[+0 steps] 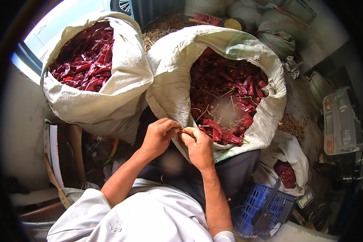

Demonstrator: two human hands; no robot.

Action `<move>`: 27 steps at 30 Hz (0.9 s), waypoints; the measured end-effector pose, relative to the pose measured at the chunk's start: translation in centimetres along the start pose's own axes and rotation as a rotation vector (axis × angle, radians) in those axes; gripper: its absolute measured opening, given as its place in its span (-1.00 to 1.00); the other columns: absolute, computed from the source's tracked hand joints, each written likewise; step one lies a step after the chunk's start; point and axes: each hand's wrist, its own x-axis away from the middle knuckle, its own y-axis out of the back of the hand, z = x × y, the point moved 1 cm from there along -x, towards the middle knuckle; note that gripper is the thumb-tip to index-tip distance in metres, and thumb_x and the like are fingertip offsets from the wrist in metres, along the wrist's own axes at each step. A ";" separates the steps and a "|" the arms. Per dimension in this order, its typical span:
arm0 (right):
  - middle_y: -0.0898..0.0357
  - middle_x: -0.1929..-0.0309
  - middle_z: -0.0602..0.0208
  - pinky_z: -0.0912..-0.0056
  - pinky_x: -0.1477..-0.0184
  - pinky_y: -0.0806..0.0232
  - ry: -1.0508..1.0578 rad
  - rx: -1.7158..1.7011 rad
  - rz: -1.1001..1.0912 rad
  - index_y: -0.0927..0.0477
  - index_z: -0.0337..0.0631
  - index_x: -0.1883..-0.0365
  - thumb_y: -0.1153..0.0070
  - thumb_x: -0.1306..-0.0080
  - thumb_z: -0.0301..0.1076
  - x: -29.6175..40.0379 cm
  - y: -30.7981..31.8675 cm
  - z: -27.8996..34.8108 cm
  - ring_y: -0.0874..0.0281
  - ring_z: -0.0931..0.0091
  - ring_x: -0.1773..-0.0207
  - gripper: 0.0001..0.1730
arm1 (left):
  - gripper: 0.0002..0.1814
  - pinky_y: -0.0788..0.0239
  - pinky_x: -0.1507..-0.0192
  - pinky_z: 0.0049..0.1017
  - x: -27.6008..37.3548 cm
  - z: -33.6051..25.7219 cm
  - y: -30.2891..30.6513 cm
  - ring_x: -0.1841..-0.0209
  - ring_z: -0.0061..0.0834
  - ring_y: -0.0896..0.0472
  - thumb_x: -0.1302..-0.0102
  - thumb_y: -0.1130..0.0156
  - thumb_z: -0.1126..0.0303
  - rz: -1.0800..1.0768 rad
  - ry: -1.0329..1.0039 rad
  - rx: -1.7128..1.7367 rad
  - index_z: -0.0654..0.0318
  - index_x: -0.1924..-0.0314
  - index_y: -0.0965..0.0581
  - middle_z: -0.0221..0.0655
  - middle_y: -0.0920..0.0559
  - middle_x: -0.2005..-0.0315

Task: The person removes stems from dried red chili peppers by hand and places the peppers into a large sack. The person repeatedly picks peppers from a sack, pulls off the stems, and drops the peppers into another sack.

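Observation:
My left hand [158, 136] and my right hand [199, 146] meet at the near rim of a large white woven sack [174, 87]. Pinched between their fingertips is a small piece of dried red chili pepper [180, 135], mostly covered by the fingers. Whole dried red chilies with pale stems [220, 127] fill this sack, just beyond my right hand. To the left, a second woven sack [127, 72] leans against it, its mouth rolled back. Dark red chili pieces [84, 66] lie inside that one, with few stems showing.
Right of my legs stand a blue plastic crate [249, 208] and a smaller sack [293, 148] holding red chilies. A clear plastic box [340, 121] sits at far right. Stem litter [293, 127] covers part of the floor. Full sacks [276, 25] are piled at the back. A cardboard box [75, 145] is at left.

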 end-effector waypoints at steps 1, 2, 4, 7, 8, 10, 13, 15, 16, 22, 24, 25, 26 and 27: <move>-0.76 0.19 0.12 0.36 0.11 -0.53 0.010 -0.042 -0.008 -0.65 -0.38 -0.01 -0.22 -0.43 -0.40 0.0 -0.2 -0.2 -0.72 0.44 0.19 -0.73 | -0.84 -0.51 0.21 -0.44 0.0 0.3 0.0 0.25 -0.55 -0.65 -0.29 -0.35 0.63 0.027 -0.034 -0.060 0.39 0.14 -0.60 -0.33 -0.66 0.35; -0.76 0.19 0.11 0.35 0.11 -0.53 0.020 -0.084 -0.017 -0.65 -0.38 -0.01 -0.21 -0.43 -0.40 0.2 -0.6 -0.7 -0.72 0.42 0.19 -0.74 | -0.92 -0.50 0.19 -0.45 0.0 0.4 -0.1 0.24 -0.56 -0.64 -0.39 -0.28 0.55 0.024 0.015 0.000 0.37 0.15 -0.60 -0.36 -0.65 0.34; -0.76 0.19 0.09 0.34 0.11 -0.54 0.027 -0.130 -0.027 -0.65 -0.38 0.00 -0.21 -0.43 -0.40 0.2 -0.8 -1.1 -0.73 0.41 0.18 -0.75 | -0.90 -0.48 0.16 -0.48 0.2 1.4 -0.5 0.23 -0.58 -0.63 -0.45 -0.23 0.46 0.010 0.330 0.413 0.35 0.14 -0.60 -0.40 -0.65 0.33; -0.75 0.19 0.10 0.35 0.11 -0.54 0.036 -0.125 -0.037 -0.65 -0.39 0.02 -0.20 -0.44 -0.42 0.1 -0.9 -1.3 -0.72 0.43 0.17 -0.76 | -0.79 -0.45 0.11 -0.54 0.6 1.9 -0.7 0.23 -0.64 -0.59 -0.52 -0.19 0.30 -0.006 0.537 0.695 0.33 0.10 -0.58 -0.46 -0.64 0.28; -0.75 0.20 0.12 0.36 0.12 -0.54 0.048 -0.114 -0.042 -0.64 -0.39 0.02 -0.20 -0.44 -0.42 0.2 -1.0 -1.5 -0.72 0.44 0.17 -0.77 | -0.79 -0.45 0.11 -0.54 0.6 1.8 -0.5 0.23 -0.65 -0.59 -0.51 -0.22 0.31 -0.018 0.564 0.702 0.33 0.09 -0.58 -0.46 -0.64 0.27; -0.75 0.21 0.15 0.39 0.13 -0.54 0.030 -0.171 -0.040 -0.62 -0.40 0.02 -0.20 -0.44 -0.43 0.3 -1.3 -1.8 -0.71 0.48 0.16 -0.77 | -0.80 -0.46 0.11 -0.55 0.8 1.7 -0.3 0.22 -0.67 -0.58 -0.49 -0.26 0.33 0.005 0.531 0.666 0.33 0.07 -0.59 -0.46 -0.65 0.26; -0.73 0.23 0.22 0.44 0.14 -0.54 -0.044 -0.289 -0.008 -0.59 -0.40 0.02 -0.21 -0.44 -0.43 0.4 -1.9 -1.8 -0.69 0.53 0.16 -0.77 | -0.80 -0.47 0.15 -0.58 1.2 1.7 0.0 0.24 -0.69 -0.59 -0.44 -0.34 0.39 0.127 0.411 0.517 0.33 0.03 -0.62 -0.47 -0.66 0.30; -0.72 0.23 0.26 0.46 0.15 -0.53 -0.064 -0.252 0.025 -0.57 -0.40 0.01 -0.22 -0.44 -0.43 0.2 -1.8 -1.0 -0.68 0.55 0.17 -0.76 | -0.83 -0.46 0.22 -0.62 0.9 1.3 0.3 0.28 -0.70 -0.59 -0.45 -0.32 0.40 0.052 0.470 0.608 0.35 0.08 -0.64 -0.48 -0.64 0.34; -0.71 0.23 0.25 0.47 0.16 -0.53 -0.041 -0.286 0.006 -0.56 -0.41 -0.01 -0.22 -0.46 -0.39 0.2 -1.8 -0.8 -0.66 0.56 0.21 -0.72 | -0.85 -0.45 0.24 -0.63 0.7 0.7 1.0 0.29 -0.69 -0.59 -0.45 -0.32 0.41 0.012 0.422 0.529 0.34 0.10 -0.65 -0.48 -0.64 0.34; -0.71 0.27 0.30 0.47 0.22 -0.50 -0.006 -0.301 -0.068 -0.60 -0.34 -0.01 -0.22 -0.48 -0.28 0.0 -0.8 -1.7 -0.64 0.59 0.30 -0.70 | -0.83 -0.45 0.24 -0.58 -4.4 -4.9 13.1 0.30 -0.65 -0.60 -0.46 -0.29 0.40 -0.566 -0.021 0.159 0.28 0.02 -0.66 -0.40 -0.70 0.23; -0.71 0.31 0.33 0.48 0.25 -0.48 0.008 -0.293 -0.053 -0.63 -0.32 0.05 -0.23 -0.47 -0.30 -0.2 -0.8 -1.3 -0.63 0.60 0.34 -0.75 | -0.71 -0.50 0.12 -0.56 -6.5 -3.7 19.5 0.19 -0.60 -0.67 -0.48 -0.27 0.35 -0.765 -0.077 -0.131 0.25 -0.13 -0.65 -0.31 -0.75 0.11; -0.71 0.32 0.31 0.47 0.26 -0.48 0.032 -0.288 -0.055 -0.64 -0.32 0.08 -0.23 -0.47 -0.31 -0.4 -0.7 -1.1 -0.64 0.59 0.36 -0.77 | -0.65 -0.52 0.12 -0.51 -7.2 -4.4 20.2 0.20 -0.57 -0.69 -0.48 -0.29 0.31 -0.826 -0.104 -0.232 0.25 -0.20 -0.61 -0.30 -0.74 0.14; -0.71 0.33 0.28 0.45 0.26 -0.48 0.039 -0.271 -0.052 -0.64 -0.31 0.09 -0.22 -0.46 -0.32 -0.5 -0.5 -1.1 -0.64 0.57 0.36 -0.79 | -0.60 -0.54 0.11 -0.50 -7.5 -5.3 21.0 0.19 -0.54 -0.70 -0.47 -0.30 0.32 -0.929 -0.051 -0.659 0.26 -0.25 -0.57 -0.27 -0.73 0.15; -0.71 0.34 0.25 0.44 0.26 -0.48 0.047 -0.251 -0.057 -0.64 -0.31 0.11 -0.22 -0.46 -0.33 -0.7 -0.1 -1.3 -0.65 0.55 0.36 -0.80 | -0.61 -0.55 0.15 -0.52 -7.9 -5.1 20.8 0.20 -0.54 -0.69 -0.45 -0.32 0.35 -1.004 -0.129 -0.893 0.27 -0.22 -0.58 -0.25 -0.71 0.15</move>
